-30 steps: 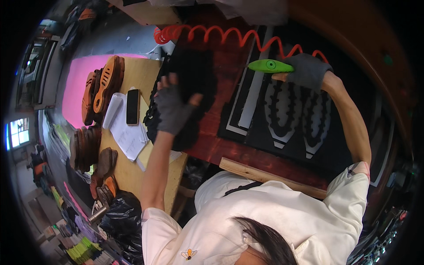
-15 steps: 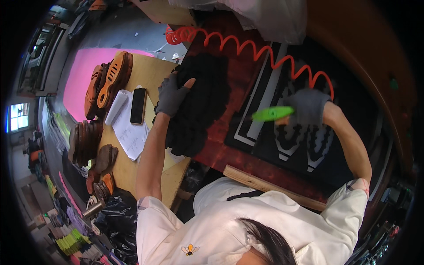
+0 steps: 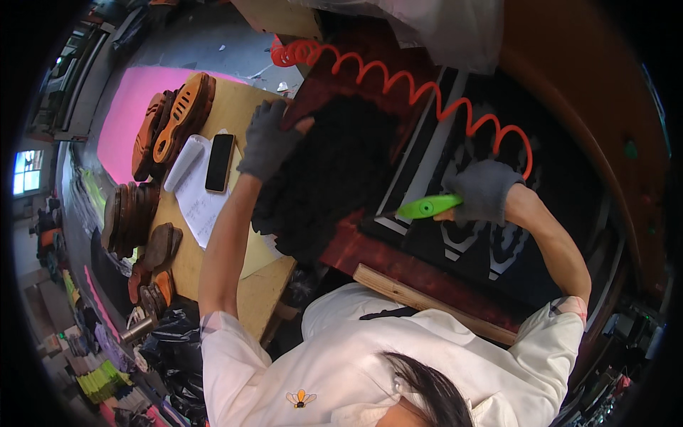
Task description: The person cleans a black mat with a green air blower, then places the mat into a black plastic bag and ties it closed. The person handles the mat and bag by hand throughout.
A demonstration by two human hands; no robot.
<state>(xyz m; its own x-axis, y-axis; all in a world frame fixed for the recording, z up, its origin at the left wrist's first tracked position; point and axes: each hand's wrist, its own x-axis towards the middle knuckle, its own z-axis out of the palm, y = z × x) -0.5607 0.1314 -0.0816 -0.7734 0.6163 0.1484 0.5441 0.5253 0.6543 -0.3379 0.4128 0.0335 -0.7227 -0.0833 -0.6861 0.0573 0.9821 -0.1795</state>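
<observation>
My left hand (image 3: 270, 141), in a grey glove with bare thumb and fingertip, lies at the upper left edge of a shaggy black pile of soft pieces (image 3: 331, 171). Its fingers are stretched out and partly apart. My right hand (image 3: 489, 191), gloved in grey too, is wrapped round a green air blow gun (image 3: 427, 208). The gun's thin dark nozzle points left toward the pile. A red coiled hose (image 3: 442, 107) runs down to this hand. Beneath it, partly covered, lies a black panel (image 3: 420, 245) with pale shoe-shaped outlines.
On the wooden table (image 3: 267, 285) at left lie a black phone (image 3: 220, 162), written papers (image 3: 188, 203) and several brown shoe soles (image 3: 183, 117). A wooden bar (image 3: 434, 302) edges the dark red work surface (image 3: 363, 245) near me. White plastic (image 3: 455, 32) hangs at the far side.
The black pile has shifted and spread to the right. My right hand has brought the blow gun nearer to me and slightly left. My left hand has moved slightly left and away from me.
</observation>
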